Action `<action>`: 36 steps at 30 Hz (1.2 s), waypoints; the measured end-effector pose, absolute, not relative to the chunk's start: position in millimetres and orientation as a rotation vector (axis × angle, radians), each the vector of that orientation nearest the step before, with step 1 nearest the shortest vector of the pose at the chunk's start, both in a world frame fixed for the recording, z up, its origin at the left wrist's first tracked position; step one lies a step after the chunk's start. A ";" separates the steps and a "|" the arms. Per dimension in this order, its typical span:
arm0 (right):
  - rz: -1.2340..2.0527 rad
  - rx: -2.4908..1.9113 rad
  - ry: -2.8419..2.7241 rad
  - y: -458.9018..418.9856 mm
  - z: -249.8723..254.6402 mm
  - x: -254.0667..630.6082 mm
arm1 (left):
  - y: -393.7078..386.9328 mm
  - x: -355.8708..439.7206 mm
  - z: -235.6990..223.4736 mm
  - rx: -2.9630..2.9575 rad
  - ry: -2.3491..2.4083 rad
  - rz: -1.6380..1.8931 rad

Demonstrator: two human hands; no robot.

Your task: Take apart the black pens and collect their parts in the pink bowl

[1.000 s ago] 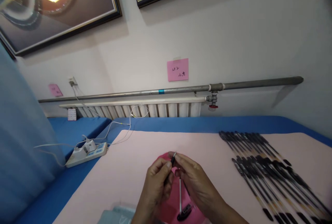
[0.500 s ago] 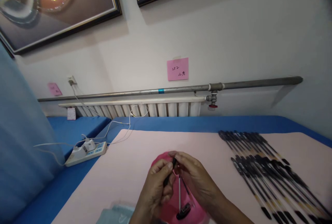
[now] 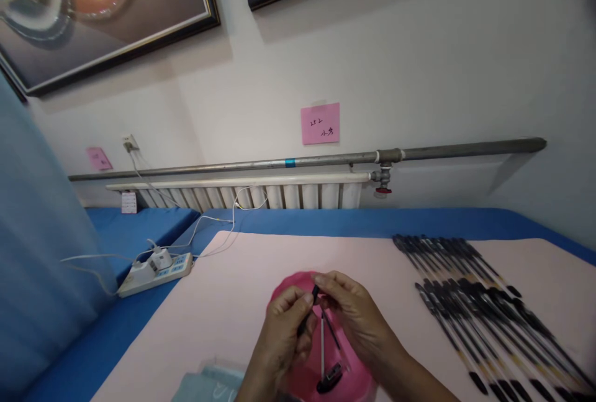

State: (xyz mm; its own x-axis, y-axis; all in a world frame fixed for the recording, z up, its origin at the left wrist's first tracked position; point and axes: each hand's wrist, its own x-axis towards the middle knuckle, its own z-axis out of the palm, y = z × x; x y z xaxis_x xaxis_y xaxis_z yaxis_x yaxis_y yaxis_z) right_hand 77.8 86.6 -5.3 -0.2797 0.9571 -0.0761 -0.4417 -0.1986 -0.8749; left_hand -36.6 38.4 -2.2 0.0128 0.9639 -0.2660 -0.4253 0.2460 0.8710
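Observation:
Both my hands are closed above a pink bowl (image 3: 358, 383). My left hand (image 3: 285, 327) grips a small black pen part (image 3: 315, 293) between thumb and fingers; its lower length is mostly covered by them. My right hand (image 3: 351, 309) pinches at the upper tip of that same part, with the fingertips partly hiding it. Inside the bowl lie a thin white pen refill (image 3: 322, 346), a dark slim rod (image 3: 331, 330) and a black pen cap (image 3: 329, 379).
Several black-capped pens (image 3: 488, 315) lie in two rows on the pink sheet (image 3: 223, 302) at right. A light-blue packet (image 3: 207, 384) sits by my left wrist. At left are a power strip (image 3: 156, 274) with white cables and a blue curtain (image 3: 41, 253).
My right fingers have shifted slightly at the black part's upper end, and more of the bowl's far rim shows. The pens and the bowl's contents have stayed put.

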 end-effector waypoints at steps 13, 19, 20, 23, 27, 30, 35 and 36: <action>1.693 -0.793 -1.080 86.6 -3.4 81.4 | 39.7 -34.1 -2.0 0.703 1.074 1.231; 1.696 -0.761 -1.086 87.4 -5.8 80.7 | 38.6 -35.2 -0.9 0.716 1.087 1.237; 1.687 -0.781 -1.085 87.3 -5.5 80.8 | 38.5 -35.0 -1.1 0.722 1.100 1.240; 1.718 -0.767 -1.086 87.7 -3.4 81.6 | 39.1 -34.8 -2.1 0.725 1.105 1.233; 1.701 -0.776 -1.070 89.6 -3.0 83.1 | 40.1 -33.1 -4.2 0.777 1.172 1.237; 1.640 -0.814 -1.070 90.2 -5.9 83.3 | 38.7 -30.2 -5.2 0.963 1.292 1.326; 1.609 -0.871 -1.173 91.4 -3.8 84.9 | 36.6 -32.3 -5.5 1.225 1.441 1.363; 1.583 -0.912 -1.229 91.8 -1.6 86.7 | 37.0 -34.4 -5.7 1.201 1.438 1.375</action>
